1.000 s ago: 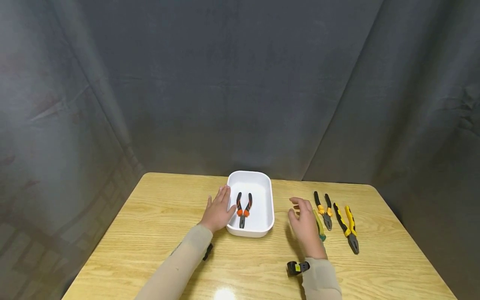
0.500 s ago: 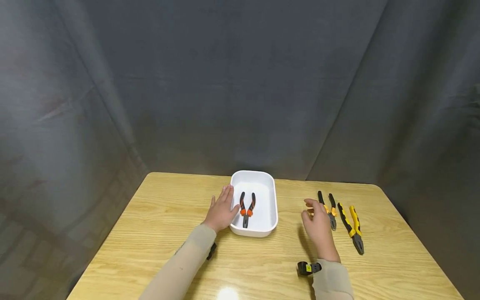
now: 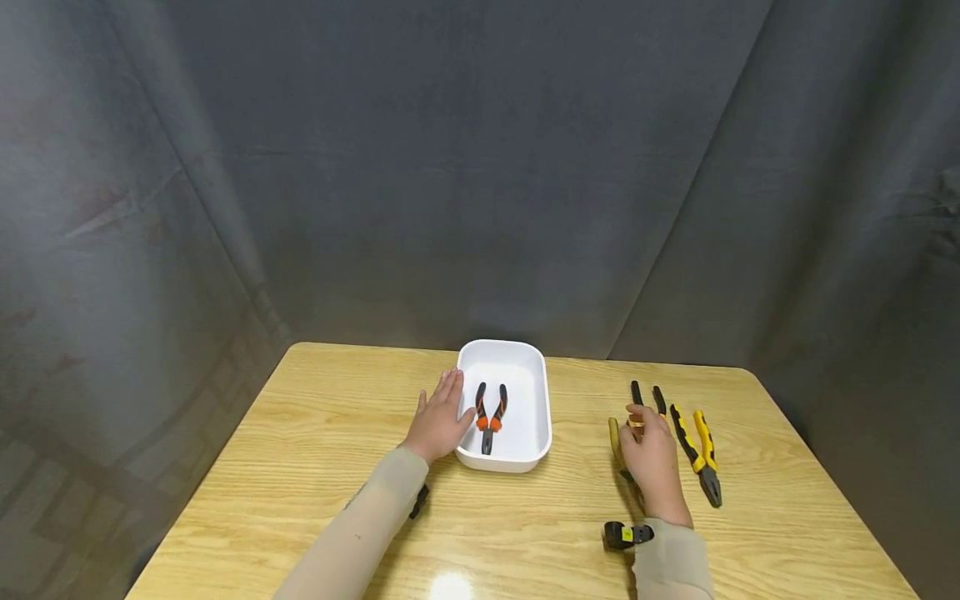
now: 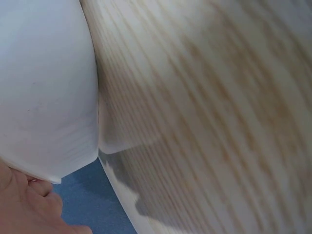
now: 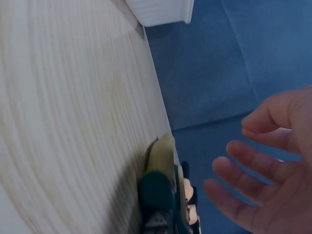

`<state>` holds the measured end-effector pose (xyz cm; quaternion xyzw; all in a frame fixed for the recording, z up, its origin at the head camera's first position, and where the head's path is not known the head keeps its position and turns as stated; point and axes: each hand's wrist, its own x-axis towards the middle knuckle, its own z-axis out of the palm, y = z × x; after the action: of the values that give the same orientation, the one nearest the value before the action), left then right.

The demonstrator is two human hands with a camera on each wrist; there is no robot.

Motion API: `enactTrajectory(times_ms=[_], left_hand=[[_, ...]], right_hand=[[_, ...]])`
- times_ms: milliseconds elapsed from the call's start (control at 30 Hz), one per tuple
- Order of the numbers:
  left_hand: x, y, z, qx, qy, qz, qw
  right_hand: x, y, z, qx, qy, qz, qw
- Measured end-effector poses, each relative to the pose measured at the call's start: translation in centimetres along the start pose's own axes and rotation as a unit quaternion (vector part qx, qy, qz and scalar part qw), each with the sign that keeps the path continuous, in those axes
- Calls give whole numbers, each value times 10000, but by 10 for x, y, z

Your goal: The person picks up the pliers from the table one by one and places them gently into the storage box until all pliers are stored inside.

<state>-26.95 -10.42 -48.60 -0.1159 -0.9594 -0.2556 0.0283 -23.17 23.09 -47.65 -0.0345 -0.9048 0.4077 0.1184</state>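
The white tray (image 3: 527,433) holds 1 pair of orange-black pliers (image 3: 487,441). The left hand (image 3: 438,422), fingers extended, touches the tray's left side. Right of the tray, the right hand (image 3: 652,457), fingers apart and gently bent, grips nothing near the yellow-green pliers (image 5: 157,189). Farther right of the tray, 2 other pliers, black-handled pliers (image 3: 659,402) and yellow-black pliers (image 3: 707,482), lie on the tabletop (image 3: 352,400).

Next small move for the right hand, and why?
I'd lower the right hand and close it on the green-and-yellow pliers: they look nearest, and the right wrist view shows a gap between them and its loosely curved, empty fingers. The left hand is at the white tray, so the right seems free to grasp.
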Motion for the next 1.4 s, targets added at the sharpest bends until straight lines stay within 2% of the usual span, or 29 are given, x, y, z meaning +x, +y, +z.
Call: enactTrajectory(times_ms=[500,733,1400], left_hand=[[0,1,0,-65,3,-34,10000],[1,-2,4,-5,25,-37,10000],[1,-1,3,-132,24,-14,9999]], right_hand=[[1,16,-9,-190,50,455,9988],[2,20,-11,-337,-174,632,9973],[4,24,-7,-689,-451,782,9935]])
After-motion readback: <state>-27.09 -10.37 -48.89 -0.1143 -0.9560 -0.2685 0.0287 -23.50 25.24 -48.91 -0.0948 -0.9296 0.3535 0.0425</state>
